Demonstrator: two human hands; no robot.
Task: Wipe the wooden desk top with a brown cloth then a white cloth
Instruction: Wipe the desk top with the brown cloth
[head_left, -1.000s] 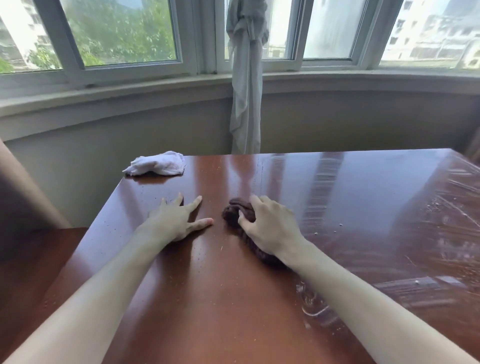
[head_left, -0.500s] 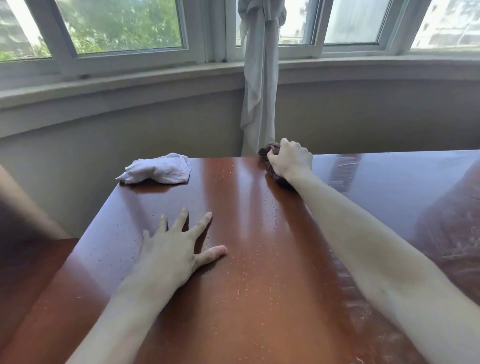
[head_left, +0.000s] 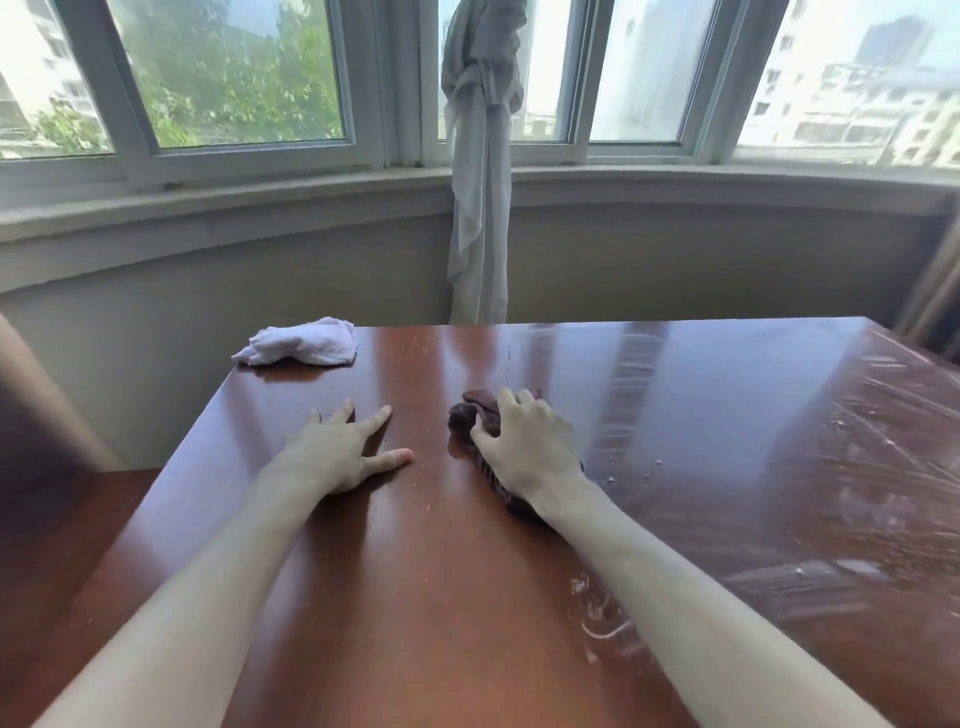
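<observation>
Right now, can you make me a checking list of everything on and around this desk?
Surface: wooden desk top, glossy reddish brown; pale streaks, smears and crumbs on the right part, small specks elsewhere.
Job's things: brown cloth bunched under the right hand; white cloth crumpled at the far left corner, untouched.
Clutter: nothing seen apart from the crumbs.
Grippers: left hand flat on the desk, fingers spread, holding nothing; right hand pressing down on the brown cloth.
Cables: nothing seen.
Surroundings: curved window and sill behind the desk, tied grey curtain hanging in the middle, trees and buildings outside.
</observation>
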